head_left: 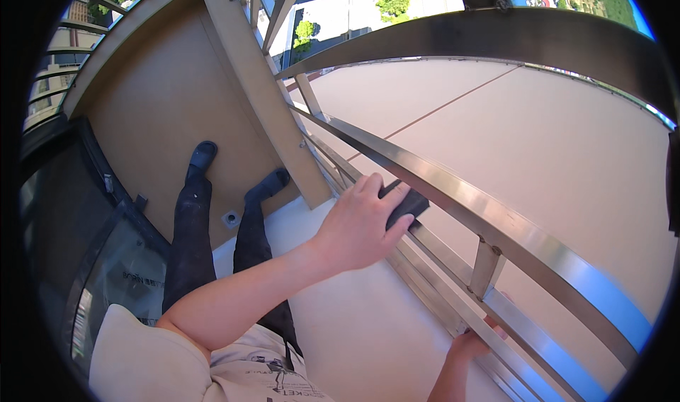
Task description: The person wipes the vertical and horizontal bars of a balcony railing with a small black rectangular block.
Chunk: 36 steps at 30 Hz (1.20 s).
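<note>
My left hand (361, 218) reaches across from the left and holds a black block-like pad (408, 203), its fingers spread over the top and its thumb along the near side. The pad rests at a lower bar (438, 250) of a metal railing, just under a wider flat bar (451, 179). Whether it is a sponge or folded cloth I cannot tell. Farther down the railing, my right hand (475, 341) is wrapped around a lower bar, with its fingers partly hidden behind the metal.
A short metal post (484, 269) joins the bars. Beyond the top rail (478, 35) lie a pale wall surface (531, 126) and a street far below. My slippered feet stand on a brown floor (159, 83) by a drain (230, 219). A dark-framed glass panel (122, 274) is at left.
</note>
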Each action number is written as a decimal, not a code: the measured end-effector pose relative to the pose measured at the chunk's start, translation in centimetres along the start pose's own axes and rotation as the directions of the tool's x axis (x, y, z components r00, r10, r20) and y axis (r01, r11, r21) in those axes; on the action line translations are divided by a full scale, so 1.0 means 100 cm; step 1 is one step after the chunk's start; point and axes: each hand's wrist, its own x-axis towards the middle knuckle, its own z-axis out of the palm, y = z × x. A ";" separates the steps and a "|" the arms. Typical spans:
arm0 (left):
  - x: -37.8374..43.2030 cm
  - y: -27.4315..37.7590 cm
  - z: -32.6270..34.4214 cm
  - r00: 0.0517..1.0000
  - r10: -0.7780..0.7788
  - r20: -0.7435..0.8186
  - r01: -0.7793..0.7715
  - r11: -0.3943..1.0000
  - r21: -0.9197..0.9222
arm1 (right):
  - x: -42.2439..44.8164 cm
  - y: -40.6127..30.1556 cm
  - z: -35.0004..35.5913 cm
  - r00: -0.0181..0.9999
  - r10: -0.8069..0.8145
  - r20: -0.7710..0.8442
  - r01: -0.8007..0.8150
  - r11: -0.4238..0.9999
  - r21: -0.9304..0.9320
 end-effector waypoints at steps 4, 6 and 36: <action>0.033 -0.177 0.048 0.923 -0.344 -0.172 0.365 0.924 0.112 | 0.025 0.013 -0.029 0.992 -0.028 0.123 0.037 0.996 -0.075; 0.024 -0.143 0.035 0.955 -0.275 -0.114 0.283 0.958 0.055 | 0.043 0.029 -0.062 0.985 0.012 0.170 0.017 0.986 -0.166; 0.025 -0.165 0.046 0.963 -0.247 -0.108 0.250 0.968 0.013 | 0.007 -0.015 -0.012 0.972 -0.001 0.233 0.061 0.966 -0.250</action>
